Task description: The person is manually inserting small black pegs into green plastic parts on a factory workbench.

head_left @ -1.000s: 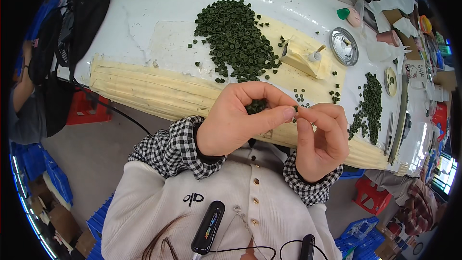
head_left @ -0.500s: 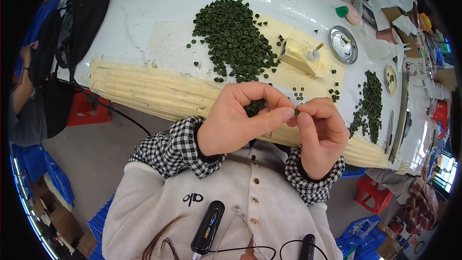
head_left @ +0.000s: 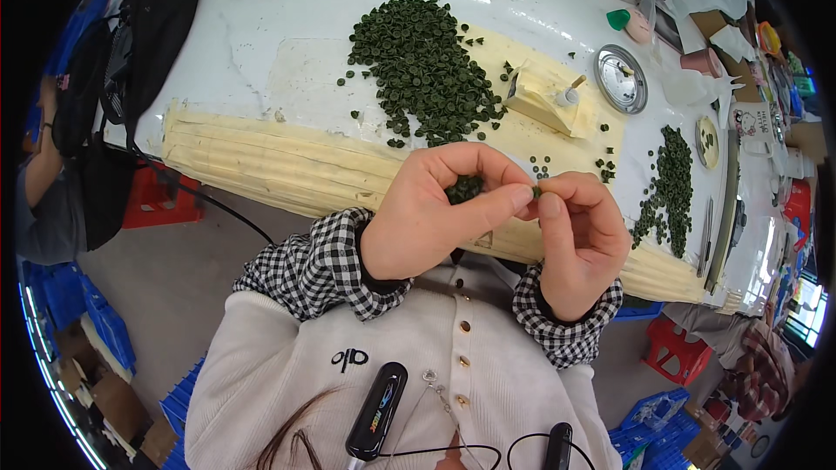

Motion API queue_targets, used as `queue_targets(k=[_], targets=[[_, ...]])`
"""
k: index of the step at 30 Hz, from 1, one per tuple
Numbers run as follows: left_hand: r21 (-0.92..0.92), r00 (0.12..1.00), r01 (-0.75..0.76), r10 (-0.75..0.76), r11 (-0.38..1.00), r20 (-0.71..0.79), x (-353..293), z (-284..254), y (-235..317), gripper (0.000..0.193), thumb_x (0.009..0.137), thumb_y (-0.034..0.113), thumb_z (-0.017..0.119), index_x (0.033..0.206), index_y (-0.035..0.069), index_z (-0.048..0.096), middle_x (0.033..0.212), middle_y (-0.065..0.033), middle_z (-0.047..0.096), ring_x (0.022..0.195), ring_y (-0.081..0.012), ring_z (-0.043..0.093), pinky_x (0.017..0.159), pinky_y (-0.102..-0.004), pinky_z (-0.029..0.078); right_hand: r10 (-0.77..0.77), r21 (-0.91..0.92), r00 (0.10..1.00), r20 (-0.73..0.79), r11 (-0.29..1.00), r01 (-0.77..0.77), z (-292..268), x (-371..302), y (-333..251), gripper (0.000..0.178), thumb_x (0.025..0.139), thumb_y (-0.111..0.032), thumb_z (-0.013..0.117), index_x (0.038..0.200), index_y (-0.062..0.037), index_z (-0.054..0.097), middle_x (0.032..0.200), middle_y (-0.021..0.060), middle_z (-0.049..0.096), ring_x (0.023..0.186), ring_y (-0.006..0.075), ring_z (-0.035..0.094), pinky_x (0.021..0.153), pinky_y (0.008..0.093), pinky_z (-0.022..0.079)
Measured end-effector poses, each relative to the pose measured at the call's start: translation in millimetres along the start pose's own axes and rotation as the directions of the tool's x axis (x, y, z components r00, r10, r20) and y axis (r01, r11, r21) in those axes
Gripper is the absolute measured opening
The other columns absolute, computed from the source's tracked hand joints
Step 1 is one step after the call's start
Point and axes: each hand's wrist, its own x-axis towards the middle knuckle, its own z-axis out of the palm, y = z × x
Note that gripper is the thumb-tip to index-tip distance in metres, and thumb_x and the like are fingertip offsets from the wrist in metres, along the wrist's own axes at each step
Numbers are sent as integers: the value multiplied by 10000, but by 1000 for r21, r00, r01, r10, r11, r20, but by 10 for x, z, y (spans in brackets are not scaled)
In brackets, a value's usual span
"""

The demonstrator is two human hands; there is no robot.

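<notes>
Right thumb (head_left: pixel 553 213) has risen; both hands (head_left: pixel 422 218) (head_left: pixel 588 248) pinch one green piece (head_left: pixel 535 192) between them.

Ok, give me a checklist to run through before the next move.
1. Small green piece at the meeting fingertips of the left hand and right hand: ok.
2. Right hand closed firmly on that piece: cannot tell, the fingers hide the contact.
3. Flaws on that piece: cannot tell, too small.
4. Tape-covered block apart from both hands: ok.
5. All loose pieces gathered in one pile: not ok; besides the large pile, there is a smaller pile toward the right.
</notes>
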Motion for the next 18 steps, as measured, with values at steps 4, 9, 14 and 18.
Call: queue_targets(k=[4,9,14,18], targets=[[-365,993,86,-109,927,-44,46,-90,40,95,919,129,505,937,45,545,770,-10,567,516,-6,318,467,-162,261,-38,-114,987,-156,993,20,-124,52,-85,108,852,37,552,955,55,579,877,89,611,749,107,593,703,208,479],[-568,993,38,-94,822,-68,84,-263,98,181,958,176,404,946,50,533,760,-11,516,494,-35,301,453,-180,262,-163,-590,984,-74,803,89,-357,159,-59,84,756,-6,669,805,29,611,760,75,613,682,140,551,647,247,443],[-635,985,-17,-96,772,-143,60,-242,159,205,926,87,384,1055,-4,516,826,-56,527,546,-56,348,473,-192,296,-149,-743,977,154,634,214,-331,198,-19,117,680,1,687,752,-7,595,709,80,550,710,236,497,627,311,405],[-631,980,-6,-121,776,-158,53,-184,212,220,931,102,393,1088,-15,492,820,-73,562,549,-68,376,487,-200,327,-142,-800,963,230,535,270,-296,207,12,119,697,-22,676,751,-22,571,711,76,509,714,250,464,645,336,382]])
